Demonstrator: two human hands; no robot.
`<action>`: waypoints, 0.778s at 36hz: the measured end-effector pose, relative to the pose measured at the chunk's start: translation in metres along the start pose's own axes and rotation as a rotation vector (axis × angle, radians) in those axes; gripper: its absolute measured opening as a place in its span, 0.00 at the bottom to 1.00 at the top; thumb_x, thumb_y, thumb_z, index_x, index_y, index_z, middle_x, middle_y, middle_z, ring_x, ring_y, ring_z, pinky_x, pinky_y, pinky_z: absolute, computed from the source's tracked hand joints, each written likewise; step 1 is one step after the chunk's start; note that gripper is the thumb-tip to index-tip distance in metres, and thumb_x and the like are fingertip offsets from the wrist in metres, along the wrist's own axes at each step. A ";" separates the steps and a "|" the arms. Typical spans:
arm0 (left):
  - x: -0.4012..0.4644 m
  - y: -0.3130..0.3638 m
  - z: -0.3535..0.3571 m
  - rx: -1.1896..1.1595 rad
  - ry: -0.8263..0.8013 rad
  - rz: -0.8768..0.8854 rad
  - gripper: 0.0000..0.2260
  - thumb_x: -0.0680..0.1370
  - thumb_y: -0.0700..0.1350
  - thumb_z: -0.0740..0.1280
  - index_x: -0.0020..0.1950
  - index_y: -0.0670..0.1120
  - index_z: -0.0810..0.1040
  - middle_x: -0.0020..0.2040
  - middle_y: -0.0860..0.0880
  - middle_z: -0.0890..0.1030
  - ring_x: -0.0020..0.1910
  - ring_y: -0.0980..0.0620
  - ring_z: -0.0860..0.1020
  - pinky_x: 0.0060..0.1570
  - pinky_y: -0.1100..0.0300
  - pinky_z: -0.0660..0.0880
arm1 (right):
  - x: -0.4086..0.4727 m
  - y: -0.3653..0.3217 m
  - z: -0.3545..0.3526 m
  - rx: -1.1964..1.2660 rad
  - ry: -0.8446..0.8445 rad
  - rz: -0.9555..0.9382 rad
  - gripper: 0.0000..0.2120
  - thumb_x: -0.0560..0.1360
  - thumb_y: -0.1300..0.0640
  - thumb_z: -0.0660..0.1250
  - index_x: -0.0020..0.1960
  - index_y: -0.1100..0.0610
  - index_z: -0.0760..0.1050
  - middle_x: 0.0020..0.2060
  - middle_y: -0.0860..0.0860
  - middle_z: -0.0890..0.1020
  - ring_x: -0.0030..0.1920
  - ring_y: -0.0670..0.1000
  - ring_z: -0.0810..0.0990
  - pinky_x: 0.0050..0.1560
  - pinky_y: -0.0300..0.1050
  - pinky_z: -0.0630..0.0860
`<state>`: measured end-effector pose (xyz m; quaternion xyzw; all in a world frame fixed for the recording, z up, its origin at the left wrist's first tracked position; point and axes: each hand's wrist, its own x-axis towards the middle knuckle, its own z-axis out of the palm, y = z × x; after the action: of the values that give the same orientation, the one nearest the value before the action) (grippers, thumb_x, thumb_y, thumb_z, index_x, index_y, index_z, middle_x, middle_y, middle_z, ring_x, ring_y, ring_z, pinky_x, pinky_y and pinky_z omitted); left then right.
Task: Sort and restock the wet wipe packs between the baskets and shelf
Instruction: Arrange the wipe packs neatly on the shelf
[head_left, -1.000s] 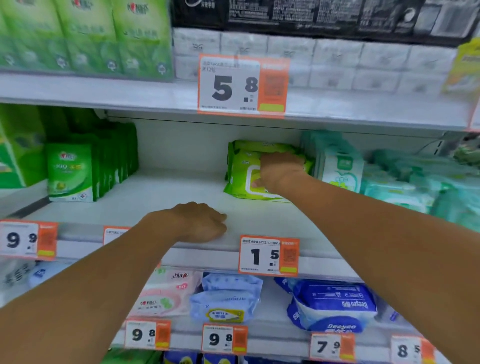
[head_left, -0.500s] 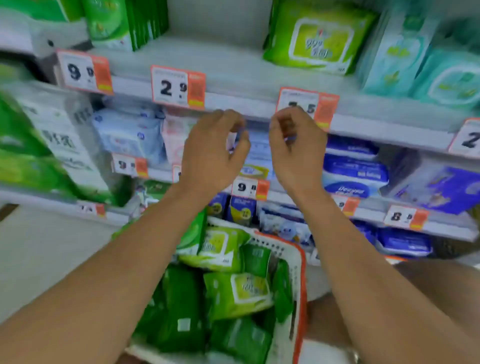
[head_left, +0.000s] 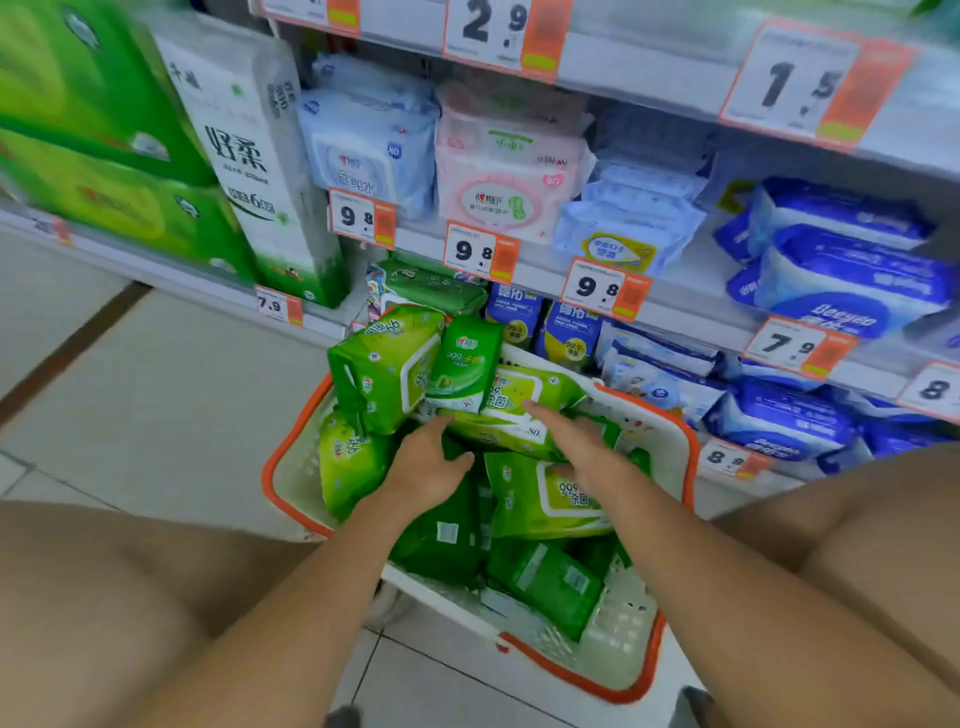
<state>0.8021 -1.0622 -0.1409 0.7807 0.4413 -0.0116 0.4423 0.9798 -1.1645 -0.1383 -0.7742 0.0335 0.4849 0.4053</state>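
Wet wipe packs (head_left: 540, 501) in green wrappers fill the white basket with an orange rim (head_left: 587, 680) that sits on the tiled floor (head_left: 156, 415) at the lower centre of the frame, between your two bare knees. Nearest you in the basket lie dark green packs, face down with barcodes showing. Past them lies a lime pack with a white flip lid, just under your right forearm.

Your left hand (head_left: 426, 473) reaches in at the middle of the basket, fingers curled loosely with the thumb out to the right; its grip is released and clasps nothing, though the fingertips come close to the lower edge of a lime pack (head_left: 498, 410) lying across the pile. Your right hand (head_left: 576, 441) is just beside it, palm down and fingers spread, resting on that same pack; this grip is also released.

At the far left of the basket a lime pack (head_left: 384, 364) stands tilted above the rim, and a slimmer green pack (head_left: 467, 358) leans against it.

Beyond the basket the shelf (head_left: 691, 306) runs across the upper frame, carrying blue, pale blue and pink wipe packs behind orange-and-white price tags (head_left: 480, 252). At the upper left stand large green and white tissue bundles (head_left: 244, 156).
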 end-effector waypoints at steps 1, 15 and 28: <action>0.001 -0.002 0.001 -0.034 -0.009 -0.013 0.32 0.77 0.48 0.70 0.78 0.47 0.61 0.74 0.46 0.70 0.70 0.46 0.70 0.68 0.53 0.69 | 0.004 -0.003 0.002 0.020 -0.005 0.026 0.60 0.55 0.30 0.78 0.77 0.56 0.61 0.73 0.54 0.68 0.70 0.59 0.70 0.67 0.61 0.72; -0.002 0.005 0.004 -0.177 0.016 0.024 0.24 0.77 0.44 0.71 0.72 0.45 0.70 0.64 0.48 0.76 0.62 0.49 0.75 0.61 0.59 0.71 | -0.009 -0.019 0.007 0.083 0.141 -0.076 0.47 0.51 0.42 0.84 0.65 0.58 0.75 0.65 0.56 0.78 0.63 0.58 0.78 0.59 0.52 0.75; -0.018 0.169 -0.069 -0.990 -0.366 0.121 0.25 0.66 0.56 0.77 0.60 0.50 0.79 0.57 0.48 0.84 0.51 0.45 0.84 0.47 0.46 0.82 | -0.148 -0.076 -0.127 0.531 -0.160 -0.468 0.27 0.64 0.61 0.74 0.63 0.59 0.77 0.48 0.56 0.87 0.46 0.54 0.87 0.38 0.48 0.83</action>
<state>0.8836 -1.0631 0.0235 0.4876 0.2639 0.0876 0.8276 1.0280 -1.2479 0.0479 -0.5883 -0.0515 0.4125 0.6935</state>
